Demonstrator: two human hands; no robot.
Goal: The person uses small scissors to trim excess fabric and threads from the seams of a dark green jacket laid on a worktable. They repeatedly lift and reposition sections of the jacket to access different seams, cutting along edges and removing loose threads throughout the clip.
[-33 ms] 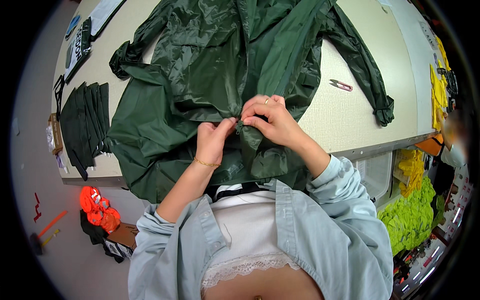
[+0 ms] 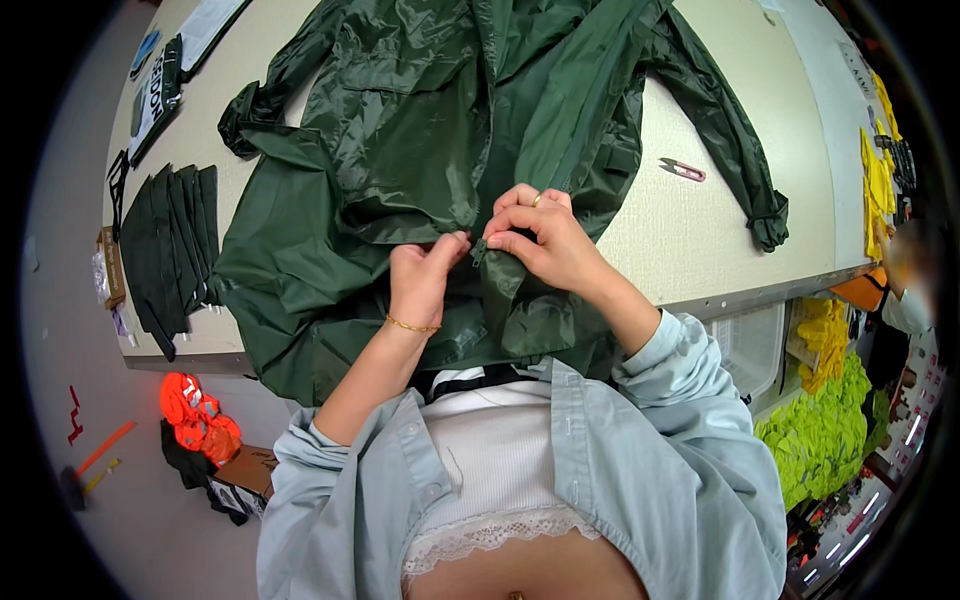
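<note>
Right grip (image 2: 552, 240) pinches jacket (image 2: 410, 150); bin (image 2: 752, 350) under table (image 2: 700, 245).

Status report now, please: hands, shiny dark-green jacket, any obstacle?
Left hand, right hand: pinching shiny dark-green jacket at lower front. Jacket spread, creased. Small pink-handled snips lie right, clear of hands.

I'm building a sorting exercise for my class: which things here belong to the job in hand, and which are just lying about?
In hand:
green jacket, pinched by the left hand and right hand
its zip fitting, between the hands

Apparently just lying about:
pink-handled snips
fanned dark fabric pieces
orange bundle
lime-yellow pile
</note>
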